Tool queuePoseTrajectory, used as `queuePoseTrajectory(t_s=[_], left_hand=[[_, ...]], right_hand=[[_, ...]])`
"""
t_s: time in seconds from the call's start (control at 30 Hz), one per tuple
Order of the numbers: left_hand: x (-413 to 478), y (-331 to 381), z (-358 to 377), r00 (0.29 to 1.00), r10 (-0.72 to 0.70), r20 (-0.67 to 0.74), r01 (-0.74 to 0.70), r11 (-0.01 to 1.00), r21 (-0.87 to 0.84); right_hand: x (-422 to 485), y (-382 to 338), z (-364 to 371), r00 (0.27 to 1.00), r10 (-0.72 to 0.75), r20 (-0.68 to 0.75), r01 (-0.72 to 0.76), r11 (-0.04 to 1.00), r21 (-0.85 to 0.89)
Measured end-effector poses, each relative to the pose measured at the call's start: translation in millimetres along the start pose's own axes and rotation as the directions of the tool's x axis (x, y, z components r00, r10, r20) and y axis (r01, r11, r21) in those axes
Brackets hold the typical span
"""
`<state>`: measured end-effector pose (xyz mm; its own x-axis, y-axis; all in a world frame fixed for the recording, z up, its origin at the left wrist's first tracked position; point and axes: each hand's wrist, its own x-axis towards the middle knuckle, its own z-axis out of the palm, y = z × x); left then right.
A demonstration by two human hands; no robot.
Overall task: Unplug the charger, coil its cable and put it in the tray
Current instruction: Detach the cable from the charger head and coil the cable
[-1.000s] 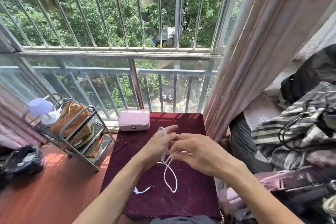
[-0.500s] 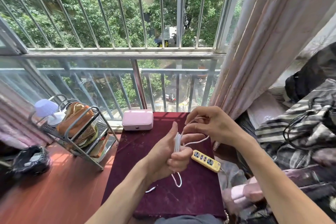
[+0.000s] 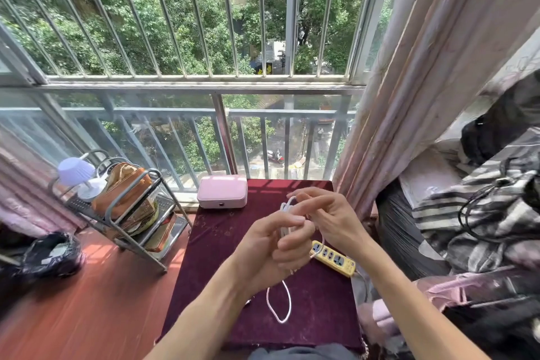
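Note:
My left hand [image 3: 274,245] grips a bundle of loops of the white charger cable [image 3: 279,305] above the dark red table [image 3: 222,272]. One loose loop of the cable hangs below that hand over the table. My right hand [image 3: 327,213] is just right of the left and pinches a strand at the top of the bundle. The charger's plug body is hidden by my hands. A yellow power strip [image 3: 334,257] lies on the table under my right wrist. No tray shows plainly; a pink box [image 3: 222,191] stands at the table's far edge.
A metal rack [image 3: 128,213] with a brown bag and a small lilac lamp [image 3: 76,172] stands left of the table. A barred window runs along the back. A pink curtain [image 3: 409,96] hangs at the right, with piled clothes and a black cable beyond it.
My right hand has come down from its raised position and closed in on the left hand, laying another turn of cable onto the bundle. The hanging loop has stayed below the left hand.

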<state>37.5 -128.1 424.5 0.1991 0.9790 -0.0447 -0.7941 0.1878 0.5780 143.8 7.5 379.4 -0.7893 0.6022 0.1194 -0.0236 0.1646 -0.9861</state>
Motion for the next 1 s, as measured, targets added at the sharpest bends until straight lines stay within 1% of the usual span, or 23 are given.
queuePoseTrajectory(t_s=[0.07,0.1,0.2,0.27,0.3,0.33,0.43,0.5,0.53,0.6,0.67,0.8,0.9,1.0], left_hand=[[2,1,-1,1.000,0.012,-0.013,-0.012,1.000,-0.011],[3,1,-2,1.000,0.017,-0.023,-0.017,1.000,-0.003],[6,2,-5,0.997,0.050,-0.051,-0.047,0.998,0.043],[8,3,-6,0.994,0.067,-0.085,-0.060,0.995,0.083],[9,3,-7,0.993,0.071,-0.098,-0.062,0.994,0.092],[10,3,-9,0.991,0.078,-0.110,-0.067,0.993,0.098],[12,5,-16,0.979,0.110,-0.171,-0.093,0.990,0.105],[12,9,-24,0.966,0.139,-0.220,-0.128,0.990,0.064],[12,11,-28,0.960,0.150,-0.238,-0.146,0.989,0.038],[11,15,-36,0.952,0.167,-0.258,-0.174,0.985,-0.008],[10,19,-42,0.944,0.184,-0.273,-0.193,0.981,-0.005],[9,27,-52,0.912,0.232,-0.338,-0.193,0.971,0.143],[9,30,-56,0.889,0.256,-0.380,-0.212,0.965,0.152],[11,30,-54,0.874,0.303,-0.381,-0.259,0.952,0.162]], right_hand=[[-1,8,5,0.994,0.028,-0.105,-0.029,0.999,-0.014],[-3,12,7,0.990,0.025,-0.136,-0.030,0.999,-0.030],[-8,21,17,0.987,0.068,-0.144,-0.074,0.996,-0.041],[-11,27,22,0.986,0.137,-0.098,-0.145,0.986,-0.081],[-14,30,25,0.986,0.156,-0.066,-0.164,0.975,-0.150],[-17,32,27,0.986,0.167,-0.030,-0.169,0.952,-0.254],[-27,31,32,0.968,0.240,0.070,-0.160,0.810,-0.565],[-33,27,36,0.949,0.287,0.132,-0.130,0.734,-0.667],[-35,25,38,0.941,0.300,0.158,-0.112,0.715,-0.690],[-38,21,43,0.937,0.285,0.203,-0.061,0.703,-0.708],[-40,18,45,0.940,0.252,0.229,-0.016,0.704,-0.710],[-44,12,42,0.942,0.233,0.240,-0.027,0.767,-0.641],[-44,7,38,0.939,0.238,0.249,-0.052,0.813,-0.580],[-41,4,37,0.915,0.277,0.294,-0.070,0.826,-0.560]])
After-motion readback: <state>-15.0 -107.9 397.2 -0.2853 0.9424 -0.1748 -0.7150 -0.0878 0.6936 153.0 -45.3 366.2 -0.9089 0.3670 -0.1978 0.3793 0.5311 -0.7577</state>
